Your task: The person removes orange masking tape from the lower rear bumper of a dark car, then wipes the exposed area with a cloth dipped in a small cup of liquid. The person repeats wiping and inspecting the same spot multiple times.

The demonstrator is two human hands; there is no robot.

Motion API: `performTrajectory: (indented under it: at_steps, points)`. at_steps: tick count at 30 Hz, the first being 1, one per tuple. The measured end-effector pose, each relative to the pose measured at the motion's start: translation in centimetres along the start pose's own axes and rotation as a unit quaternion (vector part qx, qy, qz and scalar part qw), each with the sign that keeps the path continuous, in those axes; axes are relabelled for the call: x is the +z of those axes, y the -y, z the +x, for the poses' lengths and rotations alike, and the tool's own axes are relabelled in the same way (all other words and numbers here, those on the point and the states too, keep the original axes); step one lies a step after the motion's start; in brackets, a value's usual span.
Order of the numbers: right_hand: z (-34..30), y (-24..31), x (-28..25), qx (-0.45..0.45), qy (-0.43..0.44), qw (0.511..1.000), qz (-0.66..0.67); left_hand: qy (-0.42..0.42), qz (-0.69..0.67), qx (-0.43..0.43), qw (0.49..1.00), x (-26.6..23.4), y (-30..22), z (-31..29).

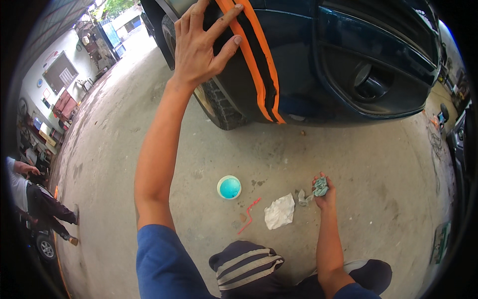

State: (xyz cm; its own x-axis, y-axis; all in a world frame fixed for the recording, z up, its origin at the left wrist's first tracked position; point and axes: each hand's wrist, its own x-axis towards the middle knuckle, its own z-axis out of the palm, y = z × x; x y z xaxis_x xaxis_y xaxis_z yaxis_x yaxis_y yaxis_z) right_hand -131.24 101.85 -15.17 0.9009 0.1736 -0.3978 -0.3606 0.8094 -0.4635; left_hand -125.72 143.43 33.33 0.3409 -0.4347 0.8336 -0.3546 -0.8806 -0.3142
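My left hand (196,52) is raised to the corner of a dark blue car (298,55), fingers spread and holding nothing. Its index finger and thumb touch the orange tape (255,74), which runs down the bumper in two strips with a black band (259,55) between them. Lower down on the right, my right hand (326,197) is closed around a crumpled grey-green cloth (320,186). Close beside that hand, a small crumpled grey piece (302,198) lies on the concrete floor. Left of it is a folded white cloth (280,212).
A white tub (230,188) of blue liquid stands on the floor under the bumper. Near it lies a bent red strip (250,215). The car's front tyre (221,107) is below my left hand. Another person (42,199) is at the far left.
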Motion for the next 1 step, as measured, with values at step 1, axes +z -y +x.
performTrajectory:
  at_steps: [1]
  points:
    - [0.22, 0.06, -0.47, 0.004, -0.005, 1.0, -0.001, 0.033, -0.012, -0.021, 0.999, -0.34, 0.01, -0.02]
